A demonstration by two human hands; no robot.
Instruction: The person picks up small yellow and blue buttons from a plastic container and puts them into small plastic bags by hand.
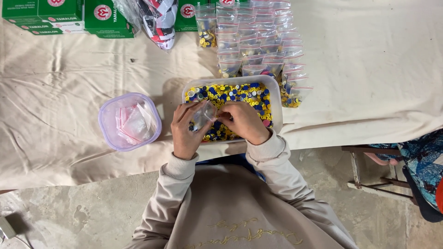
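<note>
Pinching one small clear bag (203,115) together, both hands (187,133) (244,121) hide part of the button tray (275,99).

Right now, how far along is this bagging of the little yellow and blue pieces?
Done: rows of filled small bags lie stacked beyond the tray. In hand: the left hand and right hand hold one clear bag over the white tray. Left: the tray is well stocked with yellow and blue pieces, and the round container holds empty bags.
</note>
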